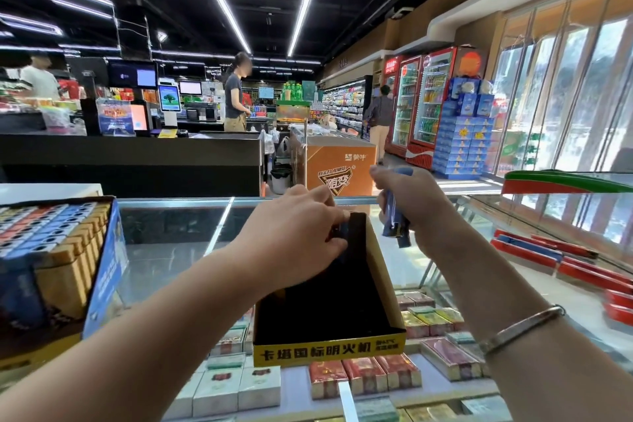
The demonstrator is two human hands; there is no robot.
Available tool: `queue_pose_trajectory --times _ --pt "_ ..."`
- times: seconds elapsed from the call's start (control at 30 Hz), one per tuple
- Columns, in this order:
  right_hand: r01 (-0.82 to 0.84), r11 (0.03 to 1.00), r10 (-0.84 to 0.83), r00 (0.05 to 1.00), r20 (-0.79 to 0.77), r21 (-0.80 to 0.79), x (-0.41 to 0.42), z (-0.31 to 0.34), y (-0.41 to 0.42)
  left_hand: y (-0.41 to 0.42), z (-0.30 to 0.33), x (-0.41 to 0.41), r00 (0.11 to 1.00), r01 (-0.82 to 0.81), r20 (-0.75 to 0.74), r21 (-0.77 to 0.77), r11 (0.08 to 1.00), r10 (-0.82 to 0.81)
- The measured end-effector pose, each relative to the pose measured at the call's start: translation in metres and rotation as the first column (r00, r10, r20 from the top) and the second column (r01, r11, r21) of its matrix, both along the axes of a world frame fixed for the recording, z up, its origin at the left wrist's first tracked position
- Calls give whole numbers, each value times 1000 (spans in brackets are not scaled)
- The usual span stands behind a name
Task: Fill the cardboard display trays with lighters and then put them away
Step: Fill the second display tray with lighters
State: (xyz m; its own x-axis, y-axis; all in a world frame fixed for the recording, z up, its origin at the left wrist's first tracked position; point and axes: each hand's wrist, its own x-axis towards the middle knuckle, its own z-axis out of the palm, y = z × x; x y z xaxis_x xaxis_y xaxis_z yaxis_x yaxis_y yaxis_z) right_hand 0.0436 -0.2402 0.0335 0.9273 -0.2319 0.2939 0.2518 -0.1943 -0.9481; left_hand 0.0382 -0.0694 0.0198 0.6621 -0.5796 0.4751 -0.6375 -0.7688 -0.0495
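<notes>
A person stands at a glass counter (171,250) in a shop. A black and yellow cardboard tray (380,271) sits on the glass, right under the person's hands. The tray looks almost bare inside, though its dark floor is hard to see. The left hand (294,226) reaches to the far end of the tray. Its fingers (329,243) are curled and pinch a dark blue lighter (337,233) just at the tray's back wall; most of that lighter is hidden by the fingers. The right hand (407,202) is up above the tray's far right corner, a bit apart from it. Its fingers (380,178) are curled tight round a small bunch of blue lighters (395,226), which stick out below the fingers and point down. A silver bangle (520,329) sits on the right wrist. Well off to the left of the left-hand fingers stands a big blue box (106,260) full of lighters (44,226) packed in rows, with blue, orange and pale tops. Under the glass, below both hands, lie many small packs (363,377) in red, gold and green. Far past the fingers there is an orange freezer (339,164), and a person in a dark shirt (234,96) stands by a checkout.
</notes>
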Motion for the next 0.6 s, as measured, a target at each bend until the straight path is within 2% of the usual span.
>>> queue_pose_trajectory --times 0.13,0.27,0.37,0.47,0.6 --pt "-10 978 5 1000 23 207 -3 6 4 -3 -2 -5 995 33 93 -76 997 -26" --pt "-150 927 154 988 16 344 -6 8 12 -10 5 -21 977 144 190 -235 961 -100" --pt "-290 859 283 956 81 421 -5 8 21 -15 8 -28 985 170 83 -392 904 -150" --pt "-320 873 293 948 127 369 -7 8 24 -14 9 -26 977 155 -47 -517 842 -209" --pt "-329 895 314 944 96 301 -8 9 18 -8 12 -18 945 121 -133 -706 697 -299"
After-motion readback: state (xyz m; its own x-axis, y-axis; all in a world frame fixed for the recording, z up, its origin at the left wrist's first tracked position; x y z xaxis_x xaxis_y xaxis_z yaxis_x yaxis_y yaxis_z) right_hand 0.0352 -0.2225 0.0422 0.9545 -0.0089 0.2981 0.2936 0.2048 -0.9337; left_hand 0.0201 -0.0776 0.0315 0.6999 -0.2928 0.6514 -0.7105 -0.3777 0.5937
